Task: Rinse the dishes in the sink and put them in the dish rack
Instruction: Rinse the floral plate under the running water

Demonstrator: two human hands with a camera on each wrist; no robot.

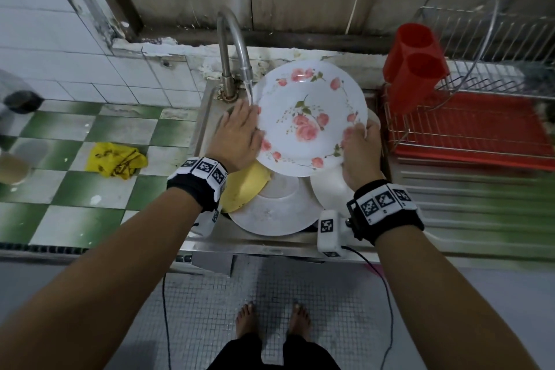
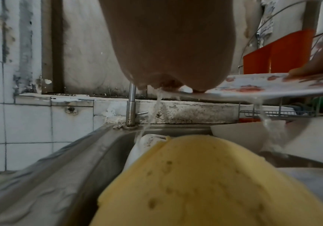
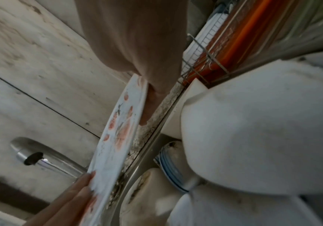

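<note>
two hands on one plate here. the floral plate [image 1: 312,117], white with pink roses, is held over the sink [image 1: 207,111] with its left edge under the water running from the faucet [image 1: 232,39]. the right hand [image 1: 359,153] grasps the plate's right rim, thumb on top and fingers curled underneath. the left hand [image 1: 238,137] lies against the left rim with fingers pretty much straight, so it's released rather than gripping, and the stream lands right by its fingertips. in the left wrist view water drips off the plate's underside.

down in the sink below there's one yellow dish [image 1: 244,188], one big white plate [image 1: 276,210] and one white bowl [image 1: 330,189], touching or overlapping. the right wrist view shows at least one more blue-rimmed dish [image 3: 170,168] under those, can't count exactly.

one wire dish rack [image 1: 468,117] with a red tray sits just right of the sink, one red twin-cup utensil holder [image 1: 416,66] at its near corner. one yellow rag [image 1: 117,161] on the checkered counter to the left.
</note>
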